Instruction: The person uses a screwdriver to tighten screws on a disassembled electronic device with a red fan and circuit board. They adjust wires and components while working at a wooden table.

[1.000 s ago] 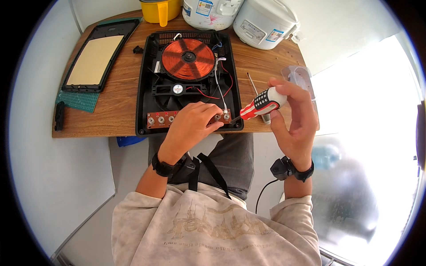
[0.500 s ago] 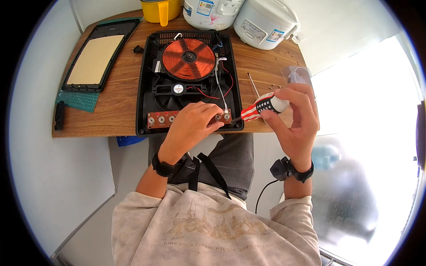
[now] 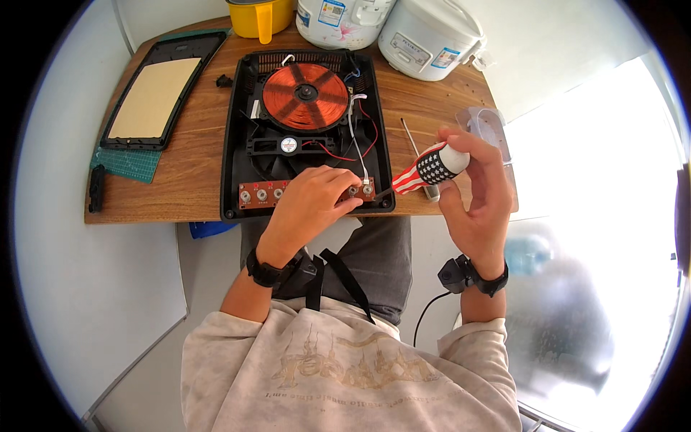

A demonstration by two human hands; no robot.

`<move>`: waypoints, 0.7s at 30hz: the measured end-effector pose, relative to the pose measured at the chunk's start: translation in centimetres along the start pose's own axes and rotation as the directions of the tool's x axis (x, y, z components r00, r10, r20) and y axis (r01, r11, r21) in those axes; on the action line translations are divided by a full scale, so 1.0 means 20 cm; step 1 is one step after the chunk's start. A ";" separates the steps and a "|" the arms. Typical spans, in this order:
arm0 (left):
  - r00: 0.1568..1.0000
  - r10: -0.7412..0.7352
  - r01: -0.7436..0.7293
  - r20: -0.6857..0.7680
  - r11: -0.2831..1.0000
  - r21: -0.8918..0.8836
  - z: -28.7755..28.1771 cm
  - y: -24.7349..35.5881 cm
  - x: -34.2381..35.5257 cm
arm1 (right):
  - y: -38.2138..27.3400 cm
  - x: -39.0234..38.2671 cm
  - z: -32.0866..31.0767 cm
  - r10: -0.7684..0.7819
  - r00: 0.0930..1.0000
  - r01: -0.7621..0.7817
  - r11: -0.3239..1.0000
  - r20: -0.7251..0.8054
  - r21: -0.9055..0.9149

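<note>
An opened induction cooker base [image 3: 234,144], a black shell with a round copper coil [image 3: 305,96], lies near the table's front edge. Along its near side runs a brown circuit board [image 3: 252,194] with round metal buttons. My left hand [image 3: 314,205] bends over that board, its thumb and fingertips closed on the right part and hiding the middle. In my right hand [image 3: 479,194], a screwdriver [image 3: 430,169] with a red-and-white striped, star-patterned handle is held slanting by thumb and fingers. Its shaft points down-left to the board's right end; whether the tip sits in a screw is too small to tell.
At the left, the cooker's black top cover [image 3: 155,97] lies on a green cutting mat [image 3: 137,164]. Two white rice cookers [image 3: 432,39] and a yellow pot [image 3: 260,20] stand at the back. Another screwdriver [image 3: 411,138] and a clear plastic container [image 3: 493,133] lie on the right.
The screwdriver's handle has turned, with more of the starred part showing, and my right fingers have shifted around its end. My left hand stays in place.
</note>
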State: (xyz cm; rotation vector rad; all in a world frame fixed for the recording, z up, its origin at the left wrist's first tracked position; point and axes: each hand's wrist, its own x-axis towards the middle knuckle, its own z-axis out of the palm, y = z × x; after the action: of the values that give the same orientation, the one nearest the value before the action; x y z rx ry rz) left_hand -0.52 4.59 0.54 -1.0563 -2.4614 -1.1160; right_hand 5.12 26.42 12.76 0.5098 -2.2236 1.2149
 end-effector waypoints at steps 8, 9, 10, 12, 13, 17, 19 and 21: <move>1.000 0.002 -0.002 -0.005 1.000 0.007 0.01 0.00 0.00 | 0.01 0.00 -0.01 -0.032 0.999 0.031 0.996 -0.008 -0.085; 1.000 0.000 0.000 0.000 1.000 0.004 0.00 0.00 0.00 | 0.00 0.00 -0.01 -0.021 1.000 0.021 0.997 -0.009 -0.077; 1.000 -0.004 0.004 0.005 1.000 0.003 0.00 0.00 0.00 | 0.00 0.00 -0.01 -0.041 0.999 0.041 0.994 0.000 -0.104; 1.000 0.002 -0.002 -0.001 1.000 0.000 0.00 0.00 0.00 | -0.01 0.01 -0.01 -0.112 0.993 0.116 0.974 0.030 -0.193; 1.000 0.006 -0.006 -0.004 1.000 -0.002 0.00 0.00 0.00 | -0.01 0.01 -0.02 -0.159 0.986 0.168 0.953 0.054 -0.254; 1.000 0.010 -0.010 -0.017 1.000 0.005 0.00 0.00 0.00 | 0.00 -0.01 -0.03 -0.055 0.996 0.065 0.985 0.064 -0.160; 1.000 0.006 -0.006 -0.011 1.000 0.004 0.01 0.00 0.00 | 0.01 -0.01 -0.01 -0.034 0.999 0.037 0.996 0.034 -0.085; 1.000 0.004 -0.004 -0.010 1.000 -0.003 0.00 0.00 0.00 | 0.01 0.00 0.00 -0.060 0.997 0.063 0.996 0.041 -0.071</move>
State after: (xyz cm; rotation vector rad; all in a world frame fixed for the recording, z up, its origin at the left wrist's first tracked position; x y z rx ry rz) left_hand -0.56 4.65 0.61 -1.0535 -2.4502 -1.1212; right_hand 5.09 26.46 12.61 0.5729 -2.2582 1.0985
